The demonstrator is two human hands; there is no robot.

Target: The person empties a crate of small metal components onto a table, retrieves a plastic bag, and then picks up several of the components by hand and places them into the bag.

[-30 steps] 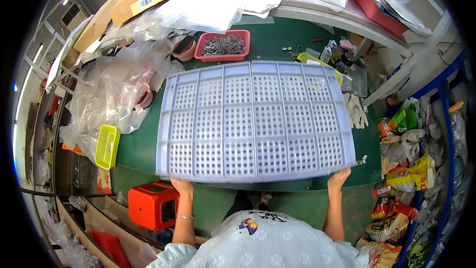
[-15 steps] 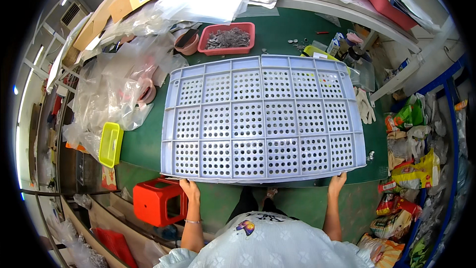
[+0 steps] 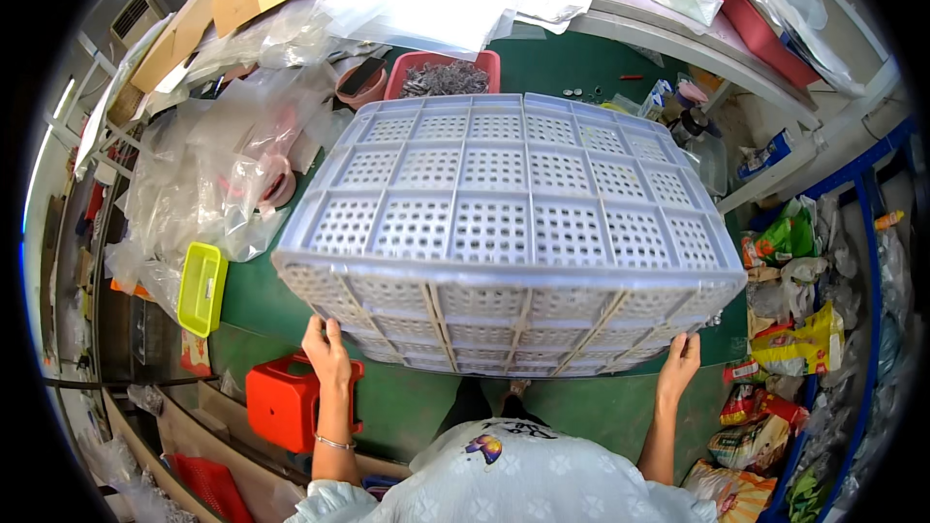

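A large pale blue, perforated plastic crate [image 3: 494,232] fills the middle over the green table. Its ribbed base faces up, and its near side wall slopes down toward me. The crate's inside is hidden. At the lower left corner of that wall my left hand [image 3: 327,353] is closed on the edge, thumb and fingers up. My right hand [image 3: 680,366] grips the lower right corner likewise; some fingertips are hidden on both hands. Behind the crate stands a pink-red basin [image 3: 494,68] full of small, clear-looking pieces, partly covered by the crate.
Clear plastic bags [image 3: 203,165] heap up on the left beside a yellow-green tray [image 3: 201,289]. A red stool [image 3: 281,405] stands below the green table's [image 3: 254,291] near edge. Colourful packages [image 3: 799,339] fill the right side. A white shelf [image 3: 668,34] crosses the back.
The crate has tipped and come closer, so its near side wall now shows below the base. Both my hands have spread slightly apart. The crate now covers part of the pink-red basin.
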